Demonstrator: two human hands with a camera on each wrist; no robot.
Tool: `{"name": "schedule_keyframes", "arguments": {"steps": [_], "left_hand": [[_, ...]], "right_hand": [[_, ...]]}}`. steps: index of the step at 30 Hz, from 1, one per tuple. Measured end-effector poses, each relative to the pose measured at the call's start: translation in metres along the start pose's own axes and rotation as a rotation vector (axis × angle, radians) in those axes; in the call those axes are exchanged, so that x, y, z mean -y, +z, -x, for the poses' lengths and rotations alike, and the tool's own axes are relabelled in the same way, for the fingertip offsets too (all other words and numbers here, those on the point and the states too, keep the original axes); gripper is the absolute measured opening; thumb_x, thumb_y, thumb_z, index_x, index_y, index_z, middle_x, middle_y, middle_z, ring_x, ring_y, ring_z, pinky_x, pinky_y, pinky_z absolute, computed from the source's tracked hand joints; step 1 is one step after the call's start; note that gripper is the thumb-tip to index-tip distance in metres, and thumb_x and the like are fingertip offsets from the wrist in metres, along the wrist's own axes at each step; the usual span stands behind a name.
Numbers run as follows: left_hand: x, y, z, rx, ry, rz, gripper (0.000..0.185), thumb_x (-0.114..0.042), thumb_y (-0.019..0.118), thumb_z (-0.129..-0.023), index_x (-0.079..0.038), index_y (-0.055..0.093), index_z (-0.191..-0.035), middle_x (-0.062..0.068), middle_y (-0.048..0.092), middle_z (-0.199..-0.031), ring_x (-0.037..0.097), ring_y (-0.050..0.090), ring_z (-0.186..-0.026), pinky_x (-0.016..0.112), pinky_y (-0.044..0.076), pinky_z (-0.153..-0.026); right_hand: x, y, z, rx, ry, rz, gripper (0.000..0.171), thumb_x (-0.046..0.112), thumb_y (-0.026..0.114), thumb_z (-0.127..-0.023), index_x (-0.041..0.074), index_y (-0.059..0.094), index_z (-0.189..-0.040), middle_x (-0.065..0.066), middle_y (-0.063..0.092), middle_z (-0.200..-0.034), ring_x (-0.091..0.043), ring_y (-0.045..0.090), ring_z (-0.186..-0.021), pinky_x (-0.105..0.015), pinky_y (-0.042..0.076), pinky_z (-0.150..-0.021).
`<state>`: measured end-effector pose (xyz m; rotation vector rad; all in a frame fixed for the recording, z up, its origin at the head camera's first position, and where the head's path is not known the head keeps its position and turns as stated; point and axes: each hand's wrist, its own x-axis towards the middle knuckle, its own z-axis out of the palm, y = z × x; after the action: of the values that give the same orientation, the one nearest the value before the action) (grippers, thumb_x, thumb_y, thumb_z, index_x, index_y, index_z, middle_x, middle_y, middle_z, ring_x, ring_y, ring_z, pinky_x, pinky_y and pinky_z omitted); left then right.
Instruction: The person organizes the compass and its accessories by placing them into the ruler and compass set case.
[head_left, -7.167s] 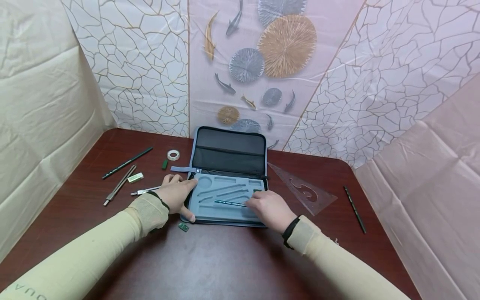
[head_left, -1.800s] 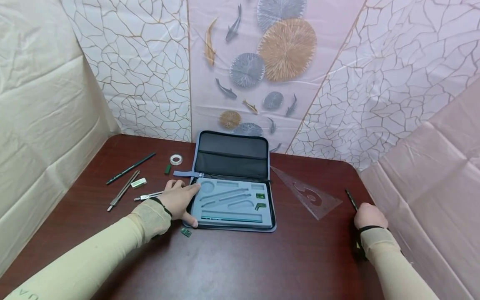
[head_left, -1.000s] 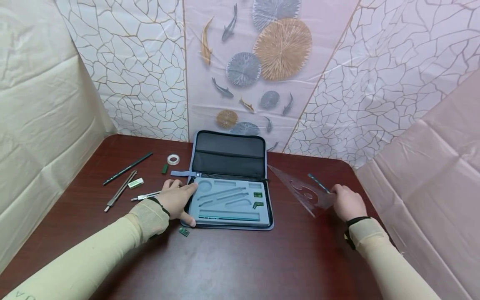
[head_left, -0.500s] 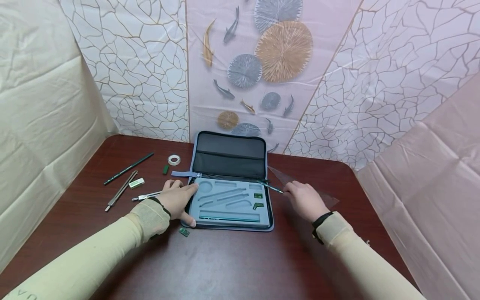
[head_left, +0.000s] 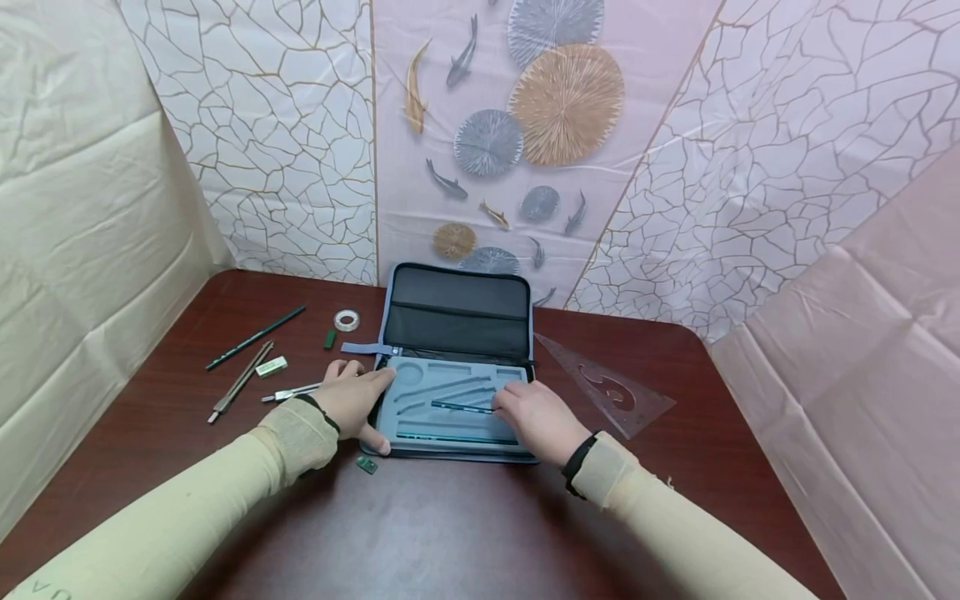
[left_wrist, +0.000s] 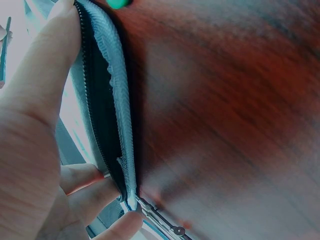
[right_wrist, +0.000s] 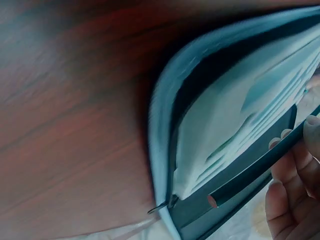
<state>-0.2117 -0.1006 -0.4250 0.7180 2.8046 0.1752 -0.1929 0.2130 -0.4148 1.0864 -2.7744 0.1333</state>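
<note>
Two hands engaged: left hand (head_left: pixel 352 400) laid flat, bracing open grey zip case (head_left: pixel 457 310); dark green pencil (head_left: pixel 461 407) pinched by right hand (head_left: pixel 536 421) above foam slot.

table (head_left: pixel 465 533): dark red-brown wood grain, smooth, slight sheen
case (head_left: pixel 456 310): grey-blue woven cloth, zip edge, dark matt lining
tray insert (head_left: pixel 420 412): grey foam, matt
set square (head_left: pixel 611 387): clear tinted plastic, glossy
pencil (head_left: pixel 461 407): dark green, smooth
backdrop (head_left: pixel 525 125): printed sheet, creased, faintly shiny
</note>
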Motion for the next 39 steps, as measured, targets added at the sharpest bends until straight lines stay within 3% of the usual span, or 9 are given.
{"name": "schedule_keyframes", "arguments": {"steps": [8, 39], "left_hand": [[-0.001, -0.001, 0.000, 0.011, -0.012, 0.002, 0.120, -0.070, 0.077, -0.061, -0.007, 0.030, -0.152, 0.010, 0.038, -0.151, 0.036, 0.036, -0.122, 0.055, 0.019, -0.101], [-0.002, -0.004, 0.003, -0.001, -0.001, -0.004, 0.118, -0.068, 0.077, -0.062, -0.006, 0.031, -0.151, 0.012, 0.039, -0.150, 0.036, 0.037, -0.122, 0.055, 0.021, -0.100]], "right_hand": [[0.009, 0.005, -0.003, -0.027, -0.061, 0.008, 0.004, 0.014, 0.068, -0.091, 0.017, 0.066, -0.092, 0.007, 0.060, -0.084, -0.010, 0.058, -0.082, -0.032, 0.048, -0.078], [0.031, 0.015, -0.012, 0.044, -0.083, -0.002, 0.005, 0.018, 0.062, -0.096, 0.018, 0.067, -0.094, 0.007, 0.059, -0.086, -0.009, 0.058, -0.081, -0.029, 0.049, -0.073]]}}
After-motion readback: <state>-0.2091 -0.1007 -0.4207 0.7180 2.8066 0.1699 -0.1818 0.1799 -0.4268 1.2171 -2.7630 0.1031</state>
